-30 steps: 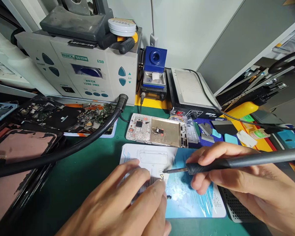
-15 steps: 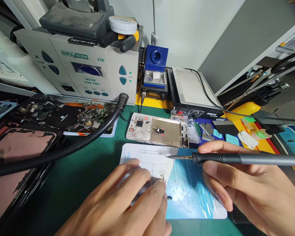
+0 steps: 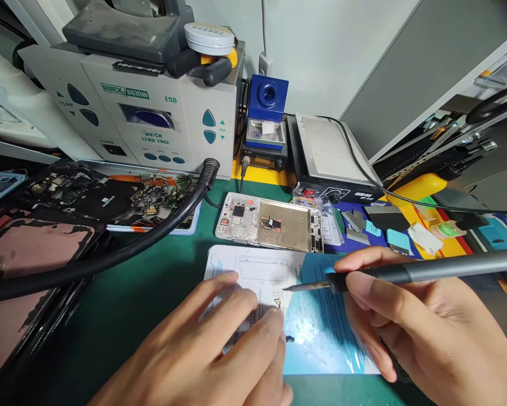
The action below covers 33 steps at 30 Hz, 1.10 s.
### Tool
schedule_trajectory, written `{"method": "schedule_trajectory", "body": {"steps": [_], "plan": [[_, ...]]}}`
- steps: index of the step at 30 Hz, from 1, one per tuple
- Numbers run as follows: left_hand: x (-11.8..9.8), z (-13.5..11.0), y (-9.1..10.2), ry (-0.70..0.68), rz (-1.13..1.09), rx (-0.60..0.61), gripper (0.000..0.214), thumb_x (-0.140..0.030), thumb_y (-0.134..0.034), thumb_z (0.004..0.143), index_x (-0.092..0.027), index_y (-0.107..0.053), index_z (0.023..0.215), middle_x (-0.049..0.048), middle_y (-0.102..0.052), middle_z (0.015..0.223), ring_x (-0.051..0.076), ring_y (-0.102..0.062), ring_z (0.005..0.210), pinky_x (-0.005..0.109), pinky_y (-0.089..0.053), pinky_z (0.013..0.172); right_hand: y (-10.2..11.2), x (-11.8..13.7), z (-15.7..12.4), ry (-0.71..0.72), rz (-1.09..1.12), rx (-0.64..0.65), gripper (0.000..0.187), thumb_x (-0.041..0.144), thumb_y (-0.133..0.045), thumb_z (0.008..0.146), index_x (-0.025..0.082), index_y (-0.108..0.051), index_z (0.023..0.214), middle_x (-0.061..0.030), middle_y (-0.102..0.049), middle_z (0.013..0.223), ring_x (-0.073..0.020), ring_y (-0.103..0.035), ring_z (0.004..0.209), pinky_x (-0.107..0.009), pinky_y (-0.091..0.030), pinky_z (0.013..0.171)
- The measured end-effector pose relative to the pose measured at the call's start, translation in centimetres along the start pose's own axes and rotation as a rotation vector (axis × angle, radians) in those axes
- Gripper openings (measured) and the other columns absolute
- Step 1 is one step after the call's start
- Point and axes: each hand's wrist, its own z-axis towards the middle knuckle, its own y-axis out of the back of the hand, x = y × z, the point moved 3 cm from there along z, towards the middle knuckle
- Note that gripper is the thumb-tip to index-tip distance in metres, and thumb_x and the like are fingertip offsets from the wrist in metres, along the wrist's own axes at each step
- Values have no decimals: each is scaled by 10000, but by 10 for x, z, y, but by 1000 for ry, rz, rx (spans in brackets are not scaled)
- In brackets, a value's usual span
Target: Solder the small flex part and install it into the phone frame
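My right hand (image 3: 422,316) is closed round the grip of a soldering iron (image 3: 439,268), whose fine tip points left, just above a white-and-blue printed card (image 3: 316,361). On that card rests my left hand (image 3: 219,344), its thumb and forefinger pressed together near the tip. At those fingertips a small part with a gold-and-black end (image 3: 277,303) peeks out. A short black end (image 3: 290,339) shows beside the thumb; whether both belong to one piece is hidden by the fingers. Behind the card lies a bare silver phone frame (image 3: 270,221).
A hot-air station (image 3: 151,113) stands back left, its black hose (image 3: 151,234) curving across the mat. Behind the frame are a blue iron stand (image 3: 268,113) and a heating plate (image 3: 333,149). Phone boards (image 3: 168,197) and phone shells (image 3: 37,259) lie left, small blades (image 3: 355,225) right.
The soldering iron's tip has dropped toward the gold-ended part at my left fingertips, and its handle now tilts up to the right. My left hand stays almost still.
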Motion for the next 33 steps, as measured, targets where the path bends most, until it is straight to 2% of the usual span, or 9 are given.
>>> {"method": "schedule_trajectory", "body": {"steps": [3,7,13,15,18,21,25,29,33], "plan": [[-1,0,0,-10,14,-16,108,-104,-629,843,-154,-725,851,27,-741,865,230,-669,875,452,-540,960,-8,4,-1,-29,-17,6,318,502,-670,937,198,-650,844,17,-575,524,-109,-535,387,-193,-442,384],[-2,-5,-2,-6,4,-16,96,-100,-642,825,-153,-722,826,33,-725,841,242,-665,897,465,-534,967,-12,8,-5,-53,23,-69,362,513,-735,876,191,-638,739,12,-578,593,-126,-587,445,-209,-490,407],[-2,-10,-2,11,-10,6,78,-121,-661,829,-149,-729,855,37,-740,895,244,-659,945,469,-526,1011,-9,2,-2,-20,-67,40,349,518,-682,920,196,-642,793,-1,-617,582,-141,-599,450,-224,-517,408],[0,-10,-2,2,22,23,89,-153,-651,847,-164,-732,883,26,-745,919,234,-662,943,458,-542,1004,-11,3,-1,-30,-72,30,352,527,-679,919,198,-640,798,1,-612,566,-141,-587,444,-228,-515,409],[2,-9,-1,-94,58,21,92,-231,-686,855,-178,-732,914,14,-743,950,231,-667,953,443,-569,972,-15,9,-3,-62,-78,-38,377,554,-709,881,201,-632,775,2,-605,558,-130,-560,440,-218,-490,408],[6,-7,-2,-116,68,17,91,-229,-700,845,-170,-734,905,20,-739,933,239,-671,945,447,-574,956,-17,13,-6,-89,-86,-106,390,573,-720,860,204,-630,772,7,-591,536,-120,-535,434,-208,-469,413],[7,-9,-1,-120,55,13,78,-246,-710,844,-187,-734,890,17,-744,935,235,-669,956,439,-560,987,-18,12,-5,-60,-84,-53,380,567,-705,879,203,-631,799,2,-599,519,-125,-545,418,-207,-476,398],[6,-12,-2,-123,50,34,162,-316,-749,836,-187,-736,933,20,-746,1017,242,-659,1009,451,-556,1017,-15,10,-4,-37,-95,-43,353,542,-693,898,204,-636,811,1,-605,515,-133,-566,419,-206,-491,397],[5,-11,-2,-123,48,32,173,-256,-752,812,-160,-743,955,26,-743,1013,245,-661,996,463,-562,1006,-14,10,-2,-27,-116,-2,354,544,-674,913,206,-639,815,-4,-618,514,-134,-573,415,-202,-494,397]]}}
